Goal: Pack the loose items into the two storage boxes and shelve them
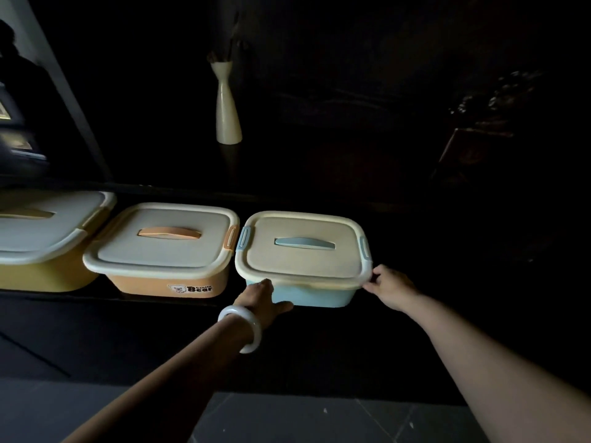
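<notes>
Now the blue box (307,290), lid latched, sits on the dark shelf (415,225) at 3 o'clock of the orange box (166,251), so the left hand (263,298), fingers spread flat on its front, and the right hand (388,287), pinching its lid corner, should push evenly and straight.

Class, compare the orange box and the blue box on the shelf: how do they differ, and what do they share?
The orange box has an orange handle and clip; the blue box has blue ones. The orange box shows a bear label on its front; no label shows on the blue box. Nobody touches the orange box, while the left hand and right hand touch the blue box. Both have pale, closed lids.
</notes>
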Tool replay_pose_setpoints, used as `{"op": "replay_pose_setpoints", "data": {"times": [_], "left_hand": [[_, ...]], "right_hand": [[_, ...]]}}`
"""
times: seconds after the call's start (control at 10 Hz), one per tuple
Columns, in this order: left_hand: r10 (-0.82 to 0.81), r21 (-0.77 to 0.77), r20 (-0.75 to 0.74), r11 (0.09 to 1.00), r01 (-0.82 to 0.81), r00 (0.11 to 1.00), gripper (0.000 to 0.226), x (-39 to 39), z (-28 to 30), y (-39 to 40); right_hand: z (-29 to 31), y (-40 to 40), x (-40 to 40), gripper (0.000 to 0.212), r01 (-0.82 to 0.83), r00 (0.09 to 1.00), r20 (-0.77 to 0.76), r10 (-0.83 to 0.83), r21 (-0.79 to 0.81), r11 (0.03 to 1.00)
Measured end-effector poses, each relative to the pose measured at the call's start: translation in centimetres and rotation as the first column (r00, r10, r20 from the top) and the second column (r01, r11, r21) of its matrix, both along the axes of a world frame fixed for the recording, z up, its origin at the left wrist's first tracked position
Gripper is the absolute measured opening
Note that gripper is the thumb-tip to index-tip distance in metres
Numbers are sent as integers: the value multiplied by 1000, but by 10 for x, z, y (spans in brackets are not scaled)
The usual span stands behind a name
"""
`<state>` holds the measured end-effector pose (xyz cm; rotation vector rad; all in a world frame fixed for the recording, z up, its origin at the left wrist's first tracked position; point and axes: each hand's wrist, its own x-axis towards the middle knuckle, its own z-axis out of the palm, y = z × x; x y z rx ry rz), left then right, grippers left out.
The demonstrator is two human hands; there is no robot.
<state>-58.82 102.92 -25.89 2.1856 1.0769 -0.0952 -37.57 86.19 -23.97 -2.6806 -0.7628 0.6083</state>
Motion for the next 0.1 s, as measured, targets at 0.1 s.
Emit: {"op": "replay_pose_setpoints", "data": {"times": [0.1], "left_hand": [[-92,128,-35,987,96,995,59,2,28,-22]], "right_hand": [[22,-23,-9,54,-99,995,15,100,-45,994]]}}
